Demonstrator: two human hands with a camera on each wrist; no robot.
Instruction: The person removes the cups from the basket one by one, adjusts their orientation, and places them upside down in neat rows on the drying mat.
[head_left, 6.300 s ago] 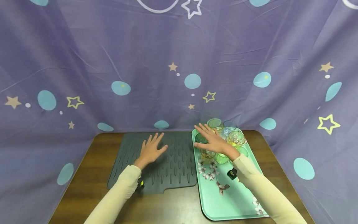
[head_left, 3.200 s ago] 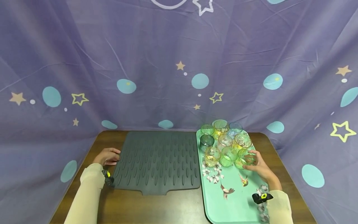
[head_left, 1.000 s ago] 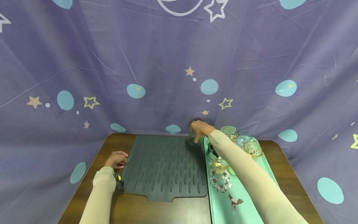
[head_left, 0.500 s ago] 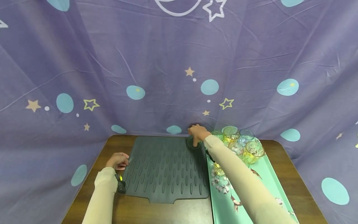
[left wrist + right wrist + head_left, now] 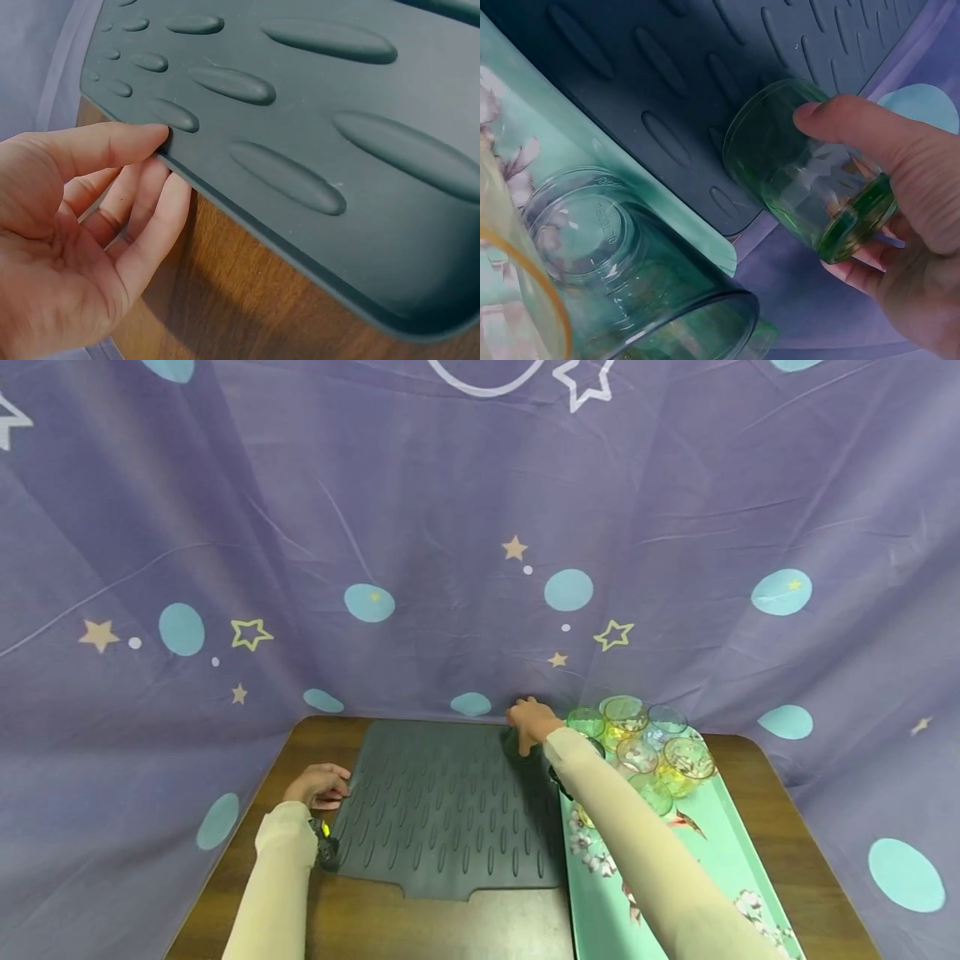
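Note:
In the head view my right hand (image 5: 531, 723) is at the far right corner of the dark grey ridged drying mat (image 5: 450, 810). The right wrist view shows that hand gripping a clear green glass (image 5: 780, 161), thumb along its side, with its thick base toward the palm and its rim down at the mat. My left hand (image 5: 90, 202) pinches the mat's left edge, thumb on top and fingers at and below the rim. Beside the mat, a mint-green tray (image 5: 720, 868) bears several coloured glasses; a dark teal glass (image 5: 697, 277) stands upright nearest my right hand.
Yellow-tinted (image 5: 686, 768), green (image 5: 651, 795) and bluish (image 5: 666, 720) glasses crowd the tray's far half. My right forearm crosses over the tray. A purple patterned curtain (image 5: 420, 527) hangs right behind the wooden table (image 5: 517, 927).
My right hand has taken the front-right green glass from the tray, carried it left to the mat's far corner and lowered it. Earlier spread above the mat, my left hand moved to its left edge.

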